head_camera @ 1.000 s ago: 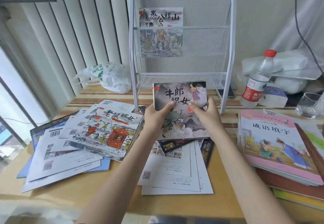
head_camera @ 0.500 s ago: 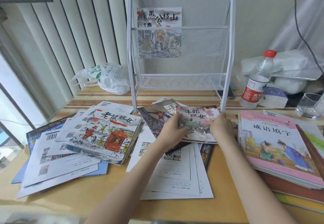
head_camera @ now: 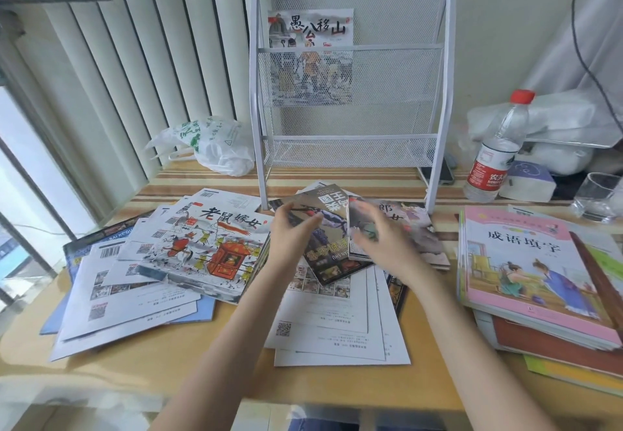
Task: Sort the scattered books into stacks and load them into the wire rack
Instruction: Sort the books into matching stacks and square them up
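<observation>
Both hands (head_camera: 337, 238) have let go of the grey book (head_camera: 414, 231).

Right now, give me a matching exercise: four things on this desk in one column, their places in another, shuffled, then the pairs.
Things:
1. water bottle
2. plastic bag
3. pink book
4. book in the wire rack

Places:
A. on top of the stack at the right edge of the desk
B. standing right of the rack
C. upright in the middle pocket
D. left of the rack, by the blinds

Pairs: 1-B, 2-D, 3-A, 4-C
</observation>
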`<action>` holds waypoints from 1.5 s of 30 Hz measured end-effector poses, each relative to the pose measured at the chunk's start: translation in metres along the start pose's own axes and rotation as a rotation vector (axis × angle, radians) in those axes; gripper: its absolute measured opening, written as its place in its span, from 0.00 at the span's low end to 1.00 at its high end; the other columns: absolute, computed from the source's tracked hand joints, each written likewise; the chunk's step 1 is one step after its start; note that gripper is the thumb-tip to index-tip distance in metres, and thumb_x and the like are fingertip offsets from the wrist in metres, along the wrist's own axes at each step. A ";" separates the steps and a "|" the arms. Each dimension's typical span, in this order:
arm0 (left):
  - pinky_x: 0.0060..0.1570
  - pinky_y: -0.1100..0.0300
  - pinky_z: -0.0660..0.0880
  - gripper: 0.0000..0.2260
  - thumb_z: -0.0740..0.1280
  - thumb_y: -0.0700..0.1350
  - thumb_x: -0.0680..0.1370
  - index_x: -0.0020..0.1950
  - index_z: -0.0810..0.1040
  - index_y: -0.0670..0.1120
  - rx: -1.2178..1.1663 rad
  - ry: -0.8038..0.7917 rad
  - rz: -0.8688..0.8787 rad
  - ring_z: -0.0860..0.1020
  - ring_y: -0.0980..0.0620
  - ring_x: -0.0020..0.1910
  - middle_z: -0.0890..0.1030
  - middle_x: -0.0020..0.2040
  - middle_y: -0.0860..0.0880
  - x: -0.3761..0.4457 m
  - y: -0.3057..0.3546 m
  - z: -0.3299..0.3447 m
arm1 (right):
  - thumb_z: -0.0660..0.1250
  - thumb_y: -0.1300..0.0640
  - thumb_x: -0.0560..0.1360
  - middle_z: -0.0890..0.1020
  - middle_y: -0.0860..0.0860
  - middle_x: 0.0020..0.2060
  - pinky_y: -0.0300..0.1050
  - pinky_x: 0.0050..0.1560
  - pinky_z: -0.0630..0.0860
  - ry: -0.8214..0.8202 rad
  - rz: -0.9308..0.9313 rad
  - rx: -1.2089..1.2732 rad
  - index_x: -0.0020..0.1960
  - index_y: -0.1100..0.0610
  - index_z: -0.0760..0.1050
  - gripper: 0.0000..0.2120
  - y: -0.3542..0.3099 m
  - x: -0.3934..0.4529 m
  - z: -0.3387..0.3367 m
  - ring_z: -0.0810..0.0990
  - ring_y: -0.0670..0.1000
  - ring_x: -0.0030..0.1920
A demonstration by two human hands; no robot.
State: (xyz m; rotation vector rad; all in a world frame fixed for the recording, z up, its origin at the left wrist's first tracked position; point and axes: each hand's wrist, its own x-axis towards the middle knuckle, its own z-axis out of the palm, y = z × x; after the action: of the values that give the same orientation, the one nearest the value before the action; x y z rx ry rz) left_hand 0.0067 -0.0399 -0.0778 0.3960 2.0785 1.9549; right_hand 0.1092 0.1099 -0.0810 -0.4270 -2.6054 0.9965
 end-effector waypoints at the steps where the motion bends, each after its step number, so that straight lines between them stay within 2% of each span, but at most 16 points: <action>1: 0.30 0.70 0.75 0.29 0.72 0.42 0.73 0.71 0.64 0.43 -0.123 0.031 -0.059 0.81 0.59 0.35 0.78 0.49 0.47 0.002 0.001 -0.003 | 0.60 0.32 0.71 0.62 0.45 0.74 0.65 0.71 0.52 -0.116 -0.019 -0.029 0.72 0.36 0.53 0.33 -0.003 -0.004 0.005 0.62 0.52 0.72; 3: 0.36 0.66 0.74 0.26 0.70 0.38 0.74 0.70 0.65 0.42 -0.276 0.076 -0.159 0.79 0.54 0.43 0.78 0.54 0.43 0.008 -0.002 -0.009 | 0.57 0.21 0.63 0.54 0.39 0.75 0.64 0.69 0.36 -0.211 -0.057 -0.206 0.70 0.29 0.45 0.41 -0.004 -0.008 0.015 0.49 0.47 0.75; 7: 0.61 0.56 0.73 0.17 0.64 0.34 0.77 0.66 0.70 0.35 -0.368 0.062 -0.274 0.75 0.42 0.62 0.76 0.62 0.36 0.014 -0.003 -0.016 | 0.53 0.17 0.57 0.46 0.36 0.75 0.68 0.67 0.31 -0.225 -0.131 -0.422 0.73 0.33 0.41 0.51 -0.004 -0.011 0.026 0.39 0.43 0.75; 11: 0.38 0.64 0.79 0.04 0.65 0.36 0.77 0.51 0.76 0.38 -0.476 -0.056 -0.326 0.82 0.53 0.39 0.83 0.42 0.44 0.013 0.002 -0.016 | 0.56 0.21 0.63 0.48 0.38 0.74 0.67 0.67 0.29 -0.248 -0.144 -0.450 0.76 0.41 0.44 0.49 -0.014 -0.015 0.030 0.40 0.44 0.75; 15: 0.43 0.57 0.81 0.09 0.62 0.41 0.80 0.53 0.80 0.42 -0.431 -0.174 -0.201 0.84 0.51 0.47 0.85 0.48 0.45 0.008 0.014 -0.010 | 0.57 0.48 0.80 0.69 0.52 0.70 0.61 0.72 0.43 0.109 -0.108 -0.185 0.73 0.47 0.62 0.22 -0.025 -0.019 0.027 0.58 0.56 0.73; 20: 0.54 0.56 0.78 0.10 0.62 0.39 0.80 0.58 0.79 0.43 -0.291 -0.200 -0.166 0.81 0.49 0.54 0.83 0.54 0.46 0.005 0.003 -0.014 | 0.59 0.52 0.80 0.80 0.58 0.59 0.51 0.66 0.64 0.382 -0.114 0.132 0.66 0.53 0.74 0.16 -0.037 -0.023 0.023 0.62 0.61 0.72; 22: 0.50 0.57 0.80 0.10 0.62 0.36 0.79 0.60 0.76 0.40 -0.327 -0.168 -0.225 0.81 0.48 0.51 0.82 0.52 0.44 0.003 -0.002 -0.013 | 0.60 0.55 0.80 0.82 0.59 0.49 0.44 0.51 0.71 0.450 -0.222 0.184 0.60 0.57 0.78 0.13 -0.045 -0.023 0.021 0.78 0.57 0.53; 24: 0.50 0.56 0.80 0.11 0.63 0.34 0.79 0.61 0.73 0.38 -0.416 -0.159 -0.280 0.81 0.46 0.48 0.81 0.49 0.42 0.001 -0.004 -0.014 | 0.60 0.58 0.79 0.80 0.57 0.34 0.46 0.34 0.69 0.498 -0.308 0.218 0.55 0.59 0.79 0.11 -0.055 -0.025 0.018 0.74 0.52 0.32; 28: 0.64 0.53 0.72 0.17 0.67 0.37 0.75 0.64 0.72 0.39 -0.636 -0.273 -0.243 0.79 0.47 0.55 0.79 0.56 0.43 -0.002 -0.005 -0.024 | 0.63 0.60 0.78 0.74 0.40 0.24 0.30 0.29 0.63 0.620 -0.232 0.430 0.41 0.54 0.78 0.09 -0.065 -0.024 0.013 0.71 0.39 0.27; 30: 0.65 0.56 0.71 0.23 0.69 0.40 0.73 0.66 0.70 0.40 -0.736 -0.304 -0.188 0.77 0.48 0.58 0.78 0.59 0.44 -0.001 -0.006 -0.031 | 0.63 0.56 0.78 0.67 0.41 0.20 0.32 0.26 0.58 0.599 -0.093 0.583 0.31 0.49 0.68 0.17 -0.067 -0.023 0.007 0.64 0.40 0.24; 32: 0.63 0.56 0.71 0.23 0.69 0.40 0.73 0.66 0.70 0.38 -0.788 -0.310 -0.144 0.75 0.46 0.58 0.76 0.60 0.41 -0.002 -0.006 -0.035 | 0.63 0.52 0.78 0.68 0.41 0.25 0.36 0.29 0.61 0.569 -0.008 0.702 0.32 0.56 0.68 0.18 -0.063 -0.020 0.000 0.64 0.41 0.26; 34: 0.52 0.58 0.77 0.12 0.70 0.37 0.72 0.55 0.78 0.39 -0.774 -0.301 -0.066 0.78 0.48 0.46 0.79 0.49 0.41 -0.003 -0.002 -0.036 | 0.64 0.51 0.77 0.73 0.48 0.32 0.39 0.33 0.66 0.551 0.045 0.755 0.37 0.59 0.72 0.15 -0.058 -0.019 -0.006 0.69 0.43 0.31; 37: 0.33 0.62 0.76 0.05 0.71 0.35 0.69 0.37 0.81 0.43 -0.635 -0.243 0.088 0.76 0.52 0.27 0.78 0.30 0.45 -0.006 0.008 -0.034 | 0.67 0.53 0.76 0.80 0.42 0.37 0.34 0.39 0.74 0.546 0.112 0.850 0.43 0.49 0.77 0.04 -0.046 -0.015 -0.007 0.77 0.40 0.38; 38: 0.33 0.62 0.75 0.05 0.71 0.36 0.69 0.36 0.81 0.44 -0.615 -0.233 0.116 0.76 0.52 0.26 0.78 0.30 0.45 -0.008 0.012 -0.032 | 0.67 0.53 0.76 0.81 0.42 0.42 0.36 0.45 0.76 0.534 0.165 0.873 0.47 0.48 0.75 0.01 -0.041 -0.015 -0.007 0.78 0.41 0.42; 41: 0.44 0.57 0.77 0.07 0.72 0.34 0.70 0.36 0.83 0.46 -0.645 -0.184 0.174 0.79 0.52 0.35 0.81 0.37 0.47 -0.012 0.024 -0.026 | 0.69 0.52 0.75 0.78 0.51 0.52 0.53 0.53 0.79 0.555 0.375 0.791 0.57 0.56 0.68 0.15 -0.026 -0.018 -0.009 0.78 0.49 0.50; 45: 0.47 0.57 0.78 0.10 0.71 0.34 0.67 0.41 0.85 0.48 -0.509 -0.178 0.319 0.80 0.52 0.43 0.84 0.42 0.52 -0.020 0.047 -0.010 | 0.64 0.49 0.77 0.81 0.59 0.45 0.48 0.36 0.81 0.549 0.406 0.969 0.57 0.61 0.69 0.17 -0.026 -0.029 -0.031 0.83 0.54 0.40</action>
State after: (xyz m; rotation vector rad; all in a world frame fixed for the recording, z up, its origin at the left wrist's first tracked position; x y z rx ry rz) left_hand 0.0227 -0.0543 -0.0299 0.7854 1.4051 2.4257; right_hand 0.1438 0.0982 -0.0465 -0.8107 -1.3534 1.7891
